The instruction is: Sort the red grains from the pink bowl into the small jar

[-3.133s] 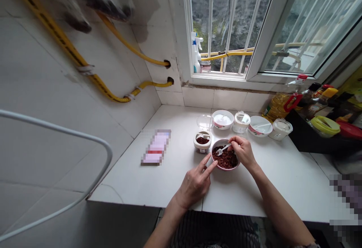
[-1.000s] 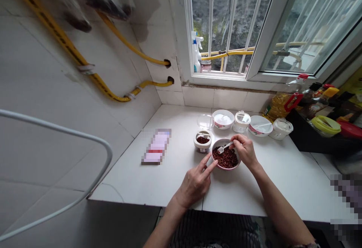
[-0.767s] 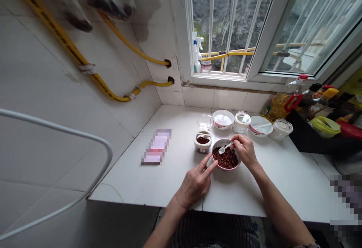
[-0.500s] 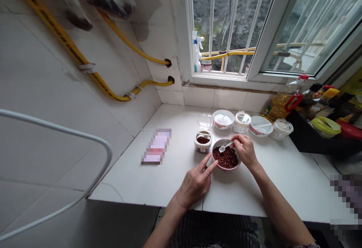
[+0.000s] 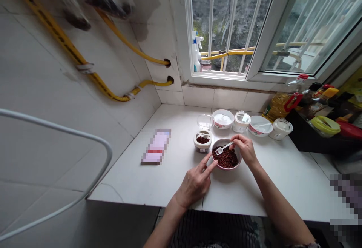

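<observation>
Head camera view: small dark-red flakes (image 5: 227,160) are contained in a white bowl with a pink outside (image 5: 226,169), which is set upright near the front of the white tiled countertop (image 5: 240,195), within easy reach of both hands. A small white plastic spoon (image 5: 219,151) is pinched near its handle's end by the right hand (image 5: 244,150), so that its head is left free, angled down over the flakes. Nothing is grasped by the left hand (image 5: 196,182); two extended fingers are laid against the bowl's left rim, presumably so that it is kept from sliding.

Just beside the bowl, a squat clear jar with a cream collar (image 5: 202,148) is partly filled with similar flakes; its transparent lid (image 5: 205,121) is tipped back, so the mouth is left uncovered. Behind, a floral white bowl of white grains (image 5: 223,126), a clear-lidded white jar (image 5: 241,123), a second floral bowl (image 5: 260,130) and another white-lidded jar (image 5: 281,129) are lined up, leaving working room in front.
</observation>
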Demonstrator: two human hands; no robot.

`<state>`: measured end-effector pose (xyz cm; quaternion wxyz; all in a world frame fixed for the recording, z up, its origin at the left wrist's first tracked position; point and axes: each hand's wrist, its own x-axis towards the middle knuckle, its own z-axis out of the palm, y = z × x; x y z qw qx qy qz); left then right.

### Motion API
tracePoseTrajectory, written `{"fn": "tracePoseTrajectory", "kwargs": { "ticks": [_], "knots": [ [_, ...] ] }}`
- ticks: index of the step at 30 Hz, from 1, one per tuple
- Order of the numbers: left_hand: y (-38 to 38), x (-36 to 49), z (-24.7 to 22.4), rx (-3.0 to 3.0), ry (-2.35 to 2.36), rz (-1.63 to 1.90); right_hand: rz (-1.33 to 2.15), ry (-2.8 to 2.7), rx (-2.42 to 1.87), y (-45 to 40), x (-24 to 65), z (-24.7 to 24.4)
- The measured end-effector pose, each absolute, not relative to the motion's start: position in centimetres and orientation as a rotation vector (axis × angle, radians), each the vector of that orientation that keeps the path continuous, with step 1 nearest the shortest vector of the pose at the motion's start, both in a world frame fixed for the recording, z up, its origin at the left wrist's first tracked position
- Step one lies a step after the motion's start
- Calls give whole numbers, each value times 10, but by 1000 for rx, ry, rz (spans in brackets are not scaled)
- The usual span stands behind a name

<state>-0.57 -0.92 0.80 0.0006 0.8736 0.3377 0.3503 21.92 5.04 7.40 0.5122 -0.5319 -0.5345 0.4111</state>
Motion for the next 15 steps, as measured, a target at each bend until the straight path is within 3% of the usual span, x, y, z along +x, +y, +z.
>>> {"fn": "tracePoseTrajectory", "kwargs": {
  "ticks": [9,15],
  "knots": [
    [-9,-5,9,2731,1055,1093,968,-1217,-1238,54,213,77],
    [-9,-5,7,2726,1043,1103,616,-1514,-1115,48,184,83]
  ]
}}
